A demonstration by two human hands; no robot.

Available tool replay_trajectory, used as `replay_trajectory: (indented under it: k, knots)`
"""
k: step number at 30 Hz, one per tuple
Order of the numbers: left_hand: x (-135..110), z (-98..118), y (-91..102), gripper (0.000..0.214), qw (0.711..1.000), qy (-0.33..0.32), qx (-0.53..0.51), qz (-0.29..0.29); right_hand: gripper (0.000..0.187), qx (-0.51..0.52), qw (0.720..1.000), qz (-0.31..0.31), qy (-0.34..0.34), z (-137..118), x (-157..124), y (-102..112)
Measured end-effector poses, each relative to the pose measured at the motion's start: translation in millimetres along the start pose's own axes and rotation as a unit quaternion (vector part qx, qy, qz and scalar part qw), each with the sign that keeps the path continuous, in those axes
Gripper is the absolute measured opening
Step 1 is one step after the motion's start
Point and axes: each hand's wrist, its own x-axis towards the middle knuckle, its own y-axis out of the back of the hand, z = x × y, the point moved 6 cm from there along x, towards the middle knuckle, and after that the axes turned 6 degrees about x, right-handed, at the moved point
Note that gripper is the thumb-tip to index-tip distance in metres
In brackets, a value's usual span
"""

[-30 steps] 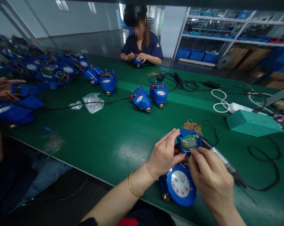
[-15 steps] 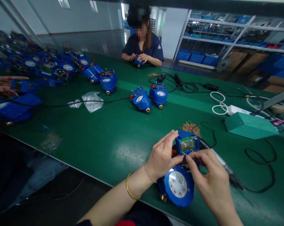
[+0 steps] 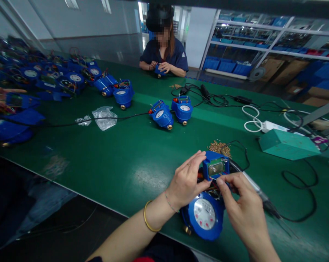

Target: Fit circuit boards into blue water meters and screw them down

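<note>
In front of me on the green table is a blue water meter (image 3: 205, 214) with a round white dial and a brass fitting at its lower left. Above the dial, its blue display housing (image 3: 216, 167) stands raised, with a circuit board and small screen inside. My left hand (image 3: 184, 183) is closed on the left side of this housing, thumb along its lower edge. Thumb and index finger of my right hand (image 3: 242, 198) pinch at the housing's lower edge, on what looks like a thin wire (image 3: 215, 179). The fingertips partly hide it.
Brass screws (image 3: 219, 148) lie behind the housing, beside a pen-shaped electric screwdriver (image 3: 254, 187). A green box (image 3: 290, 145) and cables are at right. Two blue meters (image 3: 161, 114) stand mid-table near a plastic bag (image 3: 106, 118). Co-workers sit across and at left, by many piled meters.
My right fingertips have shifted slightly along the housing's lower edge, and more of the wires below shows. The left hand keeps its hold; the whole view has moved a little.
</note>
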Motion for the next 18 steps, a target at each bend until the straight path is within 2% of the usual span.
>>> replay_trajectory:
  k: [7,18]
  knots:
    - [-0.8,-0.3,-0.4,0.062,1.000,0.011,0.014,-0.003,0.021,-0.017,1.000,0.012,0.007,0.8,-1.5,-0.8]
    - [-1.9,0.1,0.4,0.061,0.999,0.001,0.038,0.008,0.020,0.050,0.998,-0.038,-0.010,5.4,1.1,-1.3]
